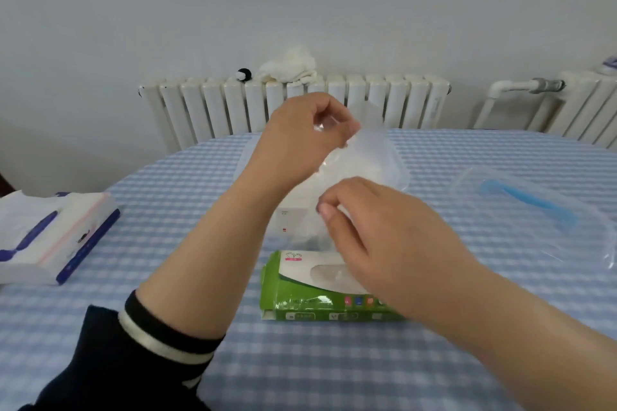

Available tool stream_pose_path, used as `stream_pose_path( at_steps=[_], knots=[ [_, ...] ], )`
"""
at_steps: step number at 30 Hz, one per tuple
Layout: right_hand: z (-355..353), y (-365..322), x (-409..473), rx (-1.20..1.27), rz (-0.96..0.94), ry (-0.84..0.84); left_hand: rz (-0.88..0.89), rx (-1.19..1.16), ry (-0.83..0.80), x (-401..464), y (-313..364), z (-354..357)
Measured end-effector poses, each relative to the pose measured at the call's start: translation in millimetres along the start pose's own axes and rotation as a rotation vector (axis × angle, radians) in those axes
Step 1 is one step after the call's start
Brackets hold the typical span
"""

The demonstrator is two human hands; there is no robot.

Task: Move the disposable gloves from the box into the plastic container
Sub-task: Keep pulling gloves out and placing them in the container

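Note:
A green and white glove box (300,297) lies on the checked tablecloth near me, its oval opening showing clear gloves. Behind it stands a clear plastic container (390,157) with gloves inside. A thin transparent glove (310,223) stretches upward from the box between my hands. My left hand (300,137) is raised above the container and pinches the glove's upper end. My right hand (374,227) hovers over the box and pinches the glove lower down.
A tissue pack (53,237) with blue trim lies at the table's left edge. A clear zip bag (534,210) with a blue seal lies at the right. White radiators (293,107) stand against the wall behind the blue checked table (300,360).

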State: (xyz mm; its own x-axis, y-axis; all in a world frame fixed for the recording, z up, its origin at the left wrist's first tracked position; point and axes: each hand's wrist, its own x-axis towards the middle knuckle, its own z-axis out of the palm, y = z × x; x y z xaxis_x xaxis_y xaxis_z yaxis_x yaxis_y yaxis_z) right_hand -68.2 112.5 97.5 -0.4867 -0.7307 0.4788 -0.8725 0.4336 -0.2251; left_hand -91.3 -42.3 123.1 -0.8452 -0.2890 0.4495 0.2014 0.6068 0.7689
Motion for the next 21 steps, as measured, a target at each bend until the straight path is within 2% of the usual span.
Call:
stream_pose_path(
  at_steps=[2,5,7,9,11,16,21],
  knots=[
    [2.1,10.9,23.0,-0.078,0.173,-0.035,-0.055,-0.078,0.040,14.9,-4.2,-4.3],
    [10.5,34.1,60.8,-0.110,0.271,-0.072,-0.142,-0.035,0.138,35.7,-27.6,-9.3],
    [23.0,48.9,82.3,-0.124,0.335,-0.194,-0.169,0.189,0.131,41.9,-46.7,-9.9],
    [35.9,60.5,99.5,-0.174,0.393,-0.325,-0.173,0.509,0.086,42.0,-62.1,-10.4],
    [44.5,67.4,111.3,-0.213,0.404,-0.445,-0.155,0.734,0.022,40.1,-70.8,-9.3],
    [53.7,76.3,126.9,-0.144,0.370,-0.766,-0.159,1.020,-0.267,43.7,-86.0,-12.4],
    [61.4,93.3,132.0,-0.206,0.367,-0.960,-0.113,1.312,-0.577,41.8,-83.2,-13.8]
  ],
)
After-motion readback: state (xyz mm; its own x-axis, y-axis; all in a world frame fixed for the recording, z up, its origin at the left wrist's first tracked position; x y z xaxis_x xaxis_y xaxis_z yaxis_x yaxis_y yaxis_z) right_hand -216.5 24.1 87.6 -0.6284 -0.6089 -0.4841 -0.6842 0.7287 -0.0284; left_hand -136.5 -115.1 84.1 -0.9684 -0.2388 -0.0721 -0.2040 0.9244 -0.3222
